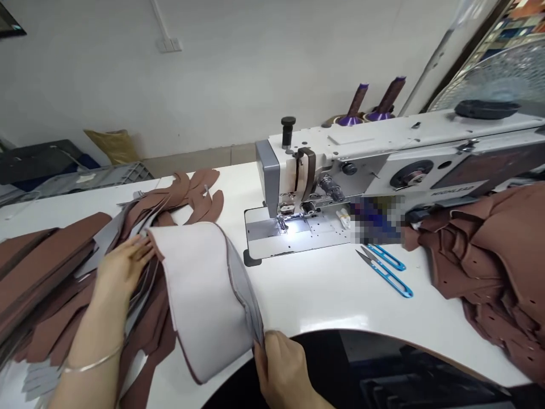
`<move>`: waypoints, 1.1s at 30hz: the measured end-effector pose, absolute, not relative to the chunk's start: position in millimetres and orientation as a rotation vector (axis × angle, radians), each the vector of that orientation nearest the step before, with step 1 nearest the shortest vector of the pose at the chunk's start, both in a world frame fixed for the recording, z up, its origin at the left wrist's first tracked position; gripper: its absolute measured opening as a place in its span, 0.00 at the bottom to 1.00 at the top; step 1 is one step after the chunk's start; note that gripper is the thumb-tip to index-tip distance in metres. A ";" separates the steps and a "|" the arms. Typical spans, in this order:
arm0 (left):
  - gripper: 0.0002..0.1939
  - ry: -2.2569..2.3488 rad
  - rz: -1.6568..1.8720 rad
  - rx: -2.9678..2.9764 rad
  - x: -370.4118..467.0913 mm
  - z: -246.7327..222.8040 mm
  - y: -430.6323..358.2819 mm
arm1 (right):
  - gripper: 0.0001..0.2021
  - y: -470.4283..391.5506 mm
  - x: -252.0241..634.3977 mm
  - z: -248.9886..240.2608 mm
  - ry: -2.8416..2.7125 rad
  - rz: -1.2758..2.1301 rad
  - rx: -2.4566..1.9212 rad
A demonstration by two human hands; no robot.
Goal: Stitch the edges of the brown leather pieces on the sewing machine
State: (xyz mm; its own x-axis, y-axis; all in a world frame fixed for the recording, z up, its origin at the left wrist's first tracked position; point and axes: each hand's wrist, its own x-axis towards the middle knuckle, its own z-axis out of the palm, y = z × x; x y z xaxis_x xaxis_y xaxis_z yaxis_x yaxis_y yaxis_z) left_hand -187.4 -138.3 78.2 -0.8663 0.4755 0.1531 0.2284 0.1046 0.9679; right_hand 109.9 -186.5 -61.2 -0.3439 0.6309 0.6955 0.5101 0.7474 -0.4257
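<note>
A sewn panel [204, 295] with a pale lavender-grey face, brown edging and a grey layer folded behind it is stretched between my hands. My left hand [121, 267], with a bracelet at the wrist, has its fingers closed at the panel's brown upper left corner, over a heap of cut pieces. At the lower right edge my right hand [283, 363] pinches the folded layers; part of its grip is hidden behind the knuckles. Brown cut pieces [55, 267] with grey backing lie under and around my left hand.
A lit sewing machine [340, 176] stands at the back right, with two brown thread cones [389, 96] behind it. Blue thread snips [387, 272] lie in front. Brown panels [489, 267] are piled at right. The dark table cutout [323, 375] is nearest me.
</note>
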 end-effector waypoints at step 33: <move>0.16 1.363 1.417 0.361 -69.2 28.7 -198.3 | 0.11 -173.0 101.2 -46.7 -2.235 0.114 -0.346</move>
State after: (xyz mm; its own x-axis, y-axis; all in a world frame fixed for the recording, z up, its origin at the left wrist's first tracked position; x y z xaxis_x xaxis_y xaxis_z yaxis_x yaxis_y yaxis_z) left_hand -69.2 -198.3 28.7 -0.3691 0.8191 -0.4391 -0.4706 0.2427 0.8483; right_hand 101.2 -173.0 -46.7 -0.6013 0.2861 0.7461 0.2086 0.9575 -0.1991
